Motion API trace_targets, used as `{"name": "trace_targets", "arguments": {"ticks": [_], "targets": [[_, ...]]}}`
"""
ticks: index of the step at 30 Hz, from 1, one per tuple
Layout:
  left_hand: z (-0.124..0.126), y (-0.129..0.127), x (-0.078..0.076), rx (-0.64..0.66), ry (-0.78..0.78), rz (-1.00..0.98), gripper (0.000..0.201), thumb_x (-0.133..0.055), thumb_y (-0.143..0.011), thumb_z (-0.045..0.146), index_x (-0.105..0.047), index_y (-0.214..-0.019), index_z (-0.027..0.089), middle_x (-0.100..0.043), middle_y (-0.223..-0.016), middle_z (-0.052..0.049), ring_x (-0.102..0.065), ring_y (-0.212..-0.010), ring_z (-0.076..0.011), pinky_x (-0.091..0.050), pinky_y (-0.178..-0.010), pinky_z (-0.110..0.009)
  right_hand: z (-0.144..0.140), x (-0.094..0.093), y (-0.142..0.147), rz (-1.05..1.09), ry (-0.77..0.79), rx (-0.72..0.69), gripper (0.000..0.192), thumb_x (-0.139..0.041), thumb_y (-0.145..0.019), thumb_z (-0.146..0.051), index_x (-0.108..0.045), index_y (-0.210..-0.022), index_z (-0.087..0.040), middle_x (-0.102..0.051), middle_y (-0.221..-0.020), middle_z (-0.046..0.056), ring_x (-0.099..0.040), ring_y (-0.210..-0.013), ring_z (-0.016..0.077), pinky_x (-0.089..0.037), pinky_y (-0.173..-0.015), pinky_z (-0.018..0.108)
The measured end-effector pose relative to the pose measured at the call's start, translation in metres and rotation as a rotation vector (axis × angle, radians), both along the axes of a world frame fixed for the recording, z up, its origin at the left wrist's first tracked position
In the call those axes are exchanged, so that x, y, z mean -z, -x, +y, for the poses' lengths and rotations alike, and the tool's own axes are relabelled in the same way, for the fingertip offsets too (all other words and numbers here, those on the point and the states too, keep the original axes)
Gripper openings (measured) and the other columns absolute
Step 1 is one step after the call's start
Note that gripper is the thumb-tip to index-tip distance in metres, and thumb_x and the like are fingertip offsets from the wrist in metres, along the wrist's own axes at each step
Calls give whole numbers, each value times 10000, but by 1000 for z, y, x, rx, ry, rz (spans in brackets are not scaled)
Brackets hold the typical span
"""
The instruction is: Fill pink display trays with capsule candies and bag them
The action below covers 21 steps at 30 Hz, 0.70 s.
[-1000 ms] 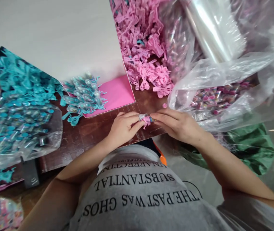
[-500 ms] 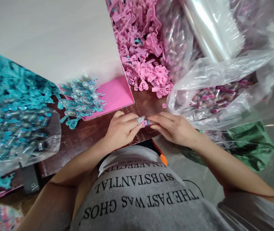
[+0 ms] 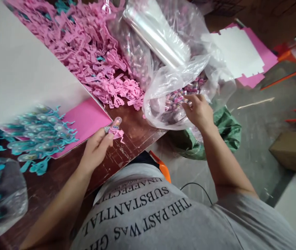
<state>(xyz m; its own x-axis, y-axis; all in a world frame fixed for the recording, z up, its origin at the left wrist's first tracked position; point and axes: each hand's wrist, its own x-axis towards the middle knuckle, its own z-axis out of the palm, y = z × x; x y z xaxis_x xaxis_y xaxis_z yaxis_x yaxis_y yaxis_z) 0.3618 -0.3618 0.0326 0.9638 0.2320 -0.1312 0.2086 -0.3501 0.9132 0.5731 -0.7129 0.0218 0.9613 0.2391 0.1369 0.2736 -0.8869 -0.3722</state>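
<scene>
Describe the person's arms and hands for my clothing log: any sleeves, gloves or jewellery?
Both arms are bare down to the left hand and the right hand: no gloves, watch or bracelet shows. Short grey sleeves belong to a grey T-shirt printed with black capital lettering. Rings cannot be made out.

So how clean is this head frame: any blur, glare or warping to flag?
Head view: motion blur smears the teal pieces at the left edge; the left hand and its pink toy stay fairly sharp. Glare streaks the clear film roll and the plastic bag by the right hand. Wide-angle warping bends the table edge.
</scene>
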Motion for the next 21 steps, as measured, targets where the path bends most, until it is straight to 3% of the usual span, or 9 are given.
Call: {"name": "trace_targets", "arguments": {"ticks": [3, 5, 7, 9, 12, 14, 18, 21], "targets": [[-9, 1, 9, -34, 148, -2, 388, -803, -918, 533, -714, -1107, 207, -796, -1037, -65, -741, -923, -207, -602, -849, -315, -11, 22, -23, -18, 88, -95, 342, -591, -1026, -455, -753, -1239, -243, -683, -1380, 191, -663, -1226, 366, -609, -928, 534], [-13, 2, 12, -72, 167, 2, 384, -826, -899, 535, -726, -1059, 202, -802, -1044, -70, -748, -955, -218, -614, -888, -338, -3, 21, -18, -86, 21, -176, 287, -586, -1041, -438, -723, -1218, -257, -706, -1324, 183, -659, -1219, 353, -600, -973, 548], [-12, 6, 11, -95, 179, 10, 369, -825, -898, 545, -735, -985, 198, -796, -975, -59, -739, -916, -210, -617, -870, -336, 14, 9, 1, -132, -117, -289, 292, -591, -1058, -426, -667, -1288, -262, -733, -1234, 154, -700, -1060, 300, -623, -894, 500], [-9, 10, 9, -87, 208, 14, 373, -833, -886, 550, -744, -942, 192, -787, -929, -50, -724, -877, -198, -613, -835, -323, 40, -8, 28, -73, -263, -501, 305, -606, -1069, -389, -632, -1348, -267, -741, -1167, 106, -715, -905, 247, -631, -764, 427], [-5, 15, 7, -51, 276, 17, 379, -839, -882, 545, -761, -947, 180, -782, -909, -44, -703, -827, -175, -600, -793, -300, 86, -28, 65, 59, -390, -908, 274, -626, -1077, -310, -658, -1348, -285, -757, -1135, 69, -748, -982, 221, -638, -868, 391], [-4, 17, 6, -19, 284, 11, 375, -823, -903, 541, -764, -970, 177, -778, -916, -41, -692, -815, -161, -589, -787, -289, 115, -33, 79, 127, -434, -1046, 263, -642, -1079, -296, -658, -1340, -261, -768, -1091, 55, -756, -967, 198, -634, -896, 367], [-1, 22, 4, 31, 194, -37, 368, -755, -969, 544, -732, -962, 177, -742, -889, -29, -656, -787, -146, -562, -757, -271, 145, -33, 86, 191, -469, -1125, 195, -657, -1082, -290, -675, -1266, -227, -794, -1103, 56, -764, -996, 175, -627, -882, 316], [3, 30, 3, 23, 3, -144, 371, -693, -1024, 532, -671, -911, 180, -680, -820, -10, -609, -738, -139, -522, -682, -254, 154, -31, 89, 256, -510, -1089, 197, -680, -1073, -327, -704, -1238, -223, -810, -1109, 59, -771, -999, 174, -626, -882, 312]]}}
